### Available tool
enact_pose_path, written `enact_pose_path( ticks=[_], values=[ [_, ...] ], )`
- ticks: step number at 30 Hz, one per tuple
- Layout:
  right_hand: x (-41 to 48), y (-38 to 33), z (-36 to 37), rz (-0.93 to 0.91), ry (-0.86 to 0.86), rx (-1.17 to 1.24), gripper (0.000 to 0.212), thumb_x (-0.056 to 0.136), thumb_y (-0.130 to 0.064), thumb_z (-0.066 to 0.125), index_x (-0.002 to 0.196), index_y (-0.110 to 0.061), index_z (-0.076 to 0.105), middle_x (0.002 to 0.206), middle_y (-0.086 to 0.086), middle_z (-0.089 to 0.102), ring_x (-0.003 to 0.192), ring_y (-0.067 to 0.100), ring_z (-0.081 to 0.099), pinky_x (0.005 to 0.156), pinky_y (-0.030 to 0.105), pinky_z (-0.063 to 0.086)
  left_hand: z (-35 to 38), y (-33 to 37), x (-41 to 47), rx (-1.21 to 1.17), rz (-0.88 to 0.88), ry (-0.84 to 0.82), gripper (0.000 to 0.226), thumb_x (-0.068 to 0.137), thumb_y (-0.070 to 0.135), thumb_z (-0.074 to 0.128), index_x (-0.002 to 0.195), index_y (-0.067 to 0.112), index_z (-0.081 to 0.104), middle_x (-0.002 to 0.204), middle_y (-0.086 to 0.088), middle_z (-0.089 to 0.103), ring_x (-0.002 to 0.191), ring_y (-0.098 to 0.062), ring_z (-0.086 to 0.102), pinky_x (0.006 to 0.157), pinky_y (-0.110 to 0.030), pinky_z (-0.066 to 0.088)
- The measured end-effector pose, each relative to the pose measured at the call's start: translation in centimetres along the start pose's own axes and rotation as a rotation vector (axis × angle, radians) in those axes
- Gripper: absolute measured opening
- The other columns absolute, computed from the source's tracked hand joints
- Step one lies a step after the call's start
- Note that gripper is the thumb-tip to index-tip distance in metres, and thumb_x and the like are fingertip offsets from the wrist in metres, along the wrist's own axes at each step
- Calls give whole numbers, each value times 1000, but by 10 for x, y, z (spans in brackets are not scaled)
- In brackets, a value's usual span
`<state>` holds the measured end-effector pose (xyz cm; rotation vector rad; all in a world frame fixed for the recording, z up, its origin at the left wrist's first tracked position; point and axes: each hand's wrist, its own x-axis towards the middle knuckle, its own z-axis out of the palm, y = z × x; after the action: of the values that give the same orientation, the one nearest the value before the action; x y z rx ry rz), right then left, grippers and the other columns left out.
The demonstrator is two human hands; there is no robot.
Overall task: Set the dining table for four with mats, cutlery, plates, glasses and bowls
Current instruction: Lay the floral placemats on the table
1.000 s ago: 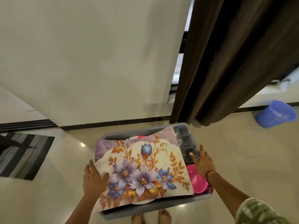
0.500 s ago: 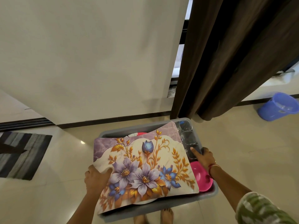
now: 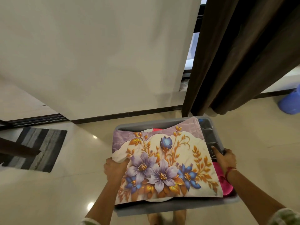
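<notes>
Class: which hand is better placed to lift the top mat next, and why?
Probably left: the left hand sits at the edge of the mat, while the right hand grips the tub rim by the glasses, off it.

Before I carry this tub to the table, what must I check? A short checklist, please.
1. Left hand grip on tub: ok, though the mat covers the fingers.
2. Right hand grip on tub: ok, fingers curl over the edge.
3. Mat inside tub: not ok, it overhangs the left side.
4. Glasses upright: cannot tell, too dark.
5. Table in sight: not ok, only wall and curtain ahead.
</notes>
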<state>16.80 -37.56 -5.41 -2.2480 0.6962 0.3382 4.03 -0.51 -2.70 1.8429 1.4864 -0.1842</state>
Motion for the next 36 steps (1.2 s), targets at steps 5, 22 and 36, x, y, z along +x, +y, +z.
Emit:
enact_pose_path(
  ticks=[5, 22, 36],
  values=[
    [-13, 14, -14, 37, 43, 47, 57, 76, -61, 58, 96, -8, 64, 87, 17, 66, 79, 35, 62, 78, 48, 53, -7, 3, -13, -19, 36, -6, 81, 71, 38, 79, 132, -1, 41, 130, -24, 47, 122, -41, 44, 100, -48, 38],
    [-179, 97, -162, 290, 486, 432, 31, 78, -50, 61, 79, -19, 62, 74, 8, 67, 70, 29, 62, 72, 44, 53, -17, 91, -119, 241, 514, -332, 73, 63, 63, 66, 109, 6, 64, 103, -18, 65, 94, -37, 61, 85, -44, 51],
    [-410, 211, -265, 538, 901, 729, 26, 71, -42, 65, 76, -17, 68, 75, 6, 70, 74, 27, 67, 73, 45, 56, 24, 112, -328, 215, 854, -895, 62, 67, 50, 73, 102, 0, 61, 87, -14, 62, 76, -31, 60, 69, -39, 53]
  ],
)
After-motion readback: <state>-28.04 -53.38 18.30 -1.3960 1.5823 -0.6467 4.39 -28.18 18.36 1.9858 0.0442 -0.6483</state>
